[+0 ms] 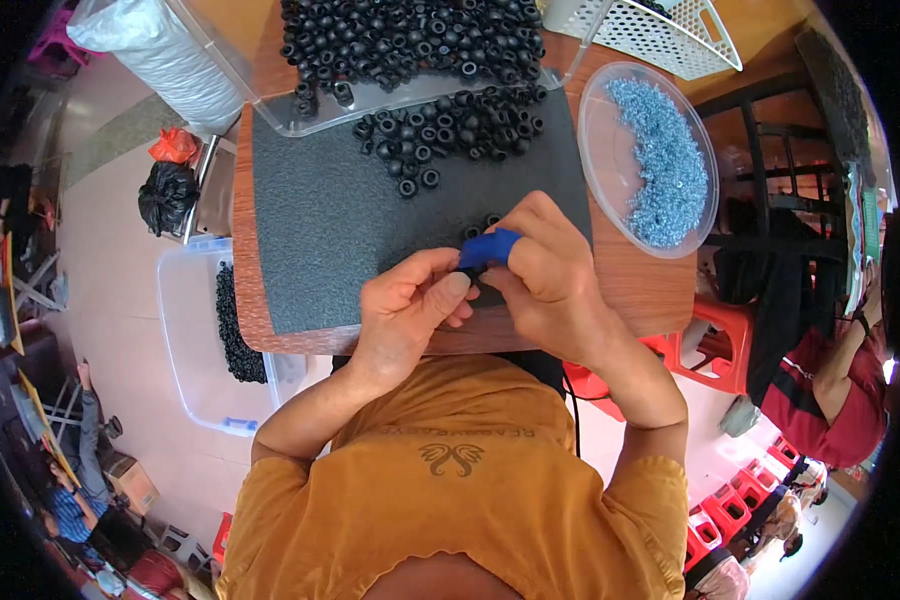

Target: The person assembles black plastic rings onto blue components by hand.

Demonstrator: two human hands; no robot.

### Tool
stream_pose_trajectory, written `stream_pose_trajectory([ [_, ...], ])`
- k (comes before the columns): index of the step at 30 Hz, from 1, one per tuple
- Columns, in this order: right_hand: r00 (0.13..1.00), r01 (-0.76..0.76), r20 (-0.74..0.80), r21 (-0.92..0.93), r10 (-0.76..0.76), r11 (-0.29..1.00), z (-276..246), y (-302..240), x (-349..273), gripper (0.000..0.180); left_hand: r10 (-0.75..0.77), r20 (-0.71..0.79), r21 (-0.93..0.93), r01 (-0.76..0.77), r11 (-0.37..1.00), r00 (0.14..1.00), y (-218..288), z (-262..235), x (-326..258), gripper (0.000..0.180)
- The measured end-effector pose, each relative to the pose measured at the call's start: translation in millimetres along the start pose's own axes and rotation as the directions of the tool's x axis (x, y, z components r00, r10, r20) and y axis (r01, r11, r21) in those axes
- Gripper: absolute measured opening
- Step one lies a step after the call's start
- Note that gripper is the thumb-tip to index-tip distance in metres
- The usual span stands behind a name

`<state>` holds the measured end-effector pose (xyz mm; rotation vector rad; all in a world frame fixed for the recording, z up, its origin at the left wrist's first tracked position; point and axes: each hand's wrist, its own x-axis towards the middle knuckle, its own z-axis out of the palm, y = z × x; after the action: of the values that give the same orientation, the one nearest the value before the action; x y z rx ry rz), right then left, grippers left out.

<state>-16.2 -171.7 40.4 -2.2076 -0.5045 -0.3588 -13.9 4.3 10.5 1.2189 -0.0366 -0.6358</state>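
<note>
The left hand (405, 305) and right hand (560, 268) are held together above the mat's near edge, clamped on a small black part (474, 272) that is mostly hidden by the fingertips. Blue tape (490, 248) is wrapped round a right finger. Beside the worktop (655, 290), a bin (192, 330) is seen at left, a red stool (725, 345) at right. Just beyond the hands, another black part (472, 233) is partly covered. Leftward, room is given by the mat's (320, 220) bare stretch; rightward, it is limited by a round dish (606, 145). Forward, the way is blocked by loose parts (450, 130), then a tub (295, 125); a white basket (625, 40) is seen at far right.
</note>
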Motion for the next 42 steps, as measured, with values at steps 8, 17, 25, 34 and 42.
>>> stream_pose_trajectory([
  [8, 0.999, -0.044, 0.002, 0.006, 0.044, 0.999, -1.5, -2.9, 1.0, 0.028, -0.042, -0.063, -0.026, 0.041, 0.999, 0.997, 5.1, 7.9, 2.4, 0.015],
  [17, 0.998, -0.057, -0.035, -0.013, 0.056, 0.998, 2.0, -4.0, -5.2, 0.026, -0.062, -0.149, -0.038, 0.057, 0.998, 0.987, 5.6, 9.6, 6.7, 0.010],
  [25, 0.992, 0.008, -0.125, -0.050, -0.014, 0.999, 15.6, -9.3, -7.1, 0.031, -0.085, -0.133, -0.341, 0.035, 0.939, 0.987, 2.7, 4.8, 12.2, 0.007],
  [34, 0.993, 0.056, -0.076, -0.354, -0.088, 0.934, 25.2, -9.0, -8.9, 0.041, -0.030, -0.222, -0.271, -0.033, 0.962, 0.974, 1.0, 10.0, 13.6, 0.006],
  [42, 0.966, 0.170, -0.128, -0.335, -0.224, 0.927, 34.8, 5.0, -9.8, 0.026, -0.088, -0.177, -0.250, 0.042, 0.967, 0.980, 6.2, 9.3, 10.5, 0.009],
])
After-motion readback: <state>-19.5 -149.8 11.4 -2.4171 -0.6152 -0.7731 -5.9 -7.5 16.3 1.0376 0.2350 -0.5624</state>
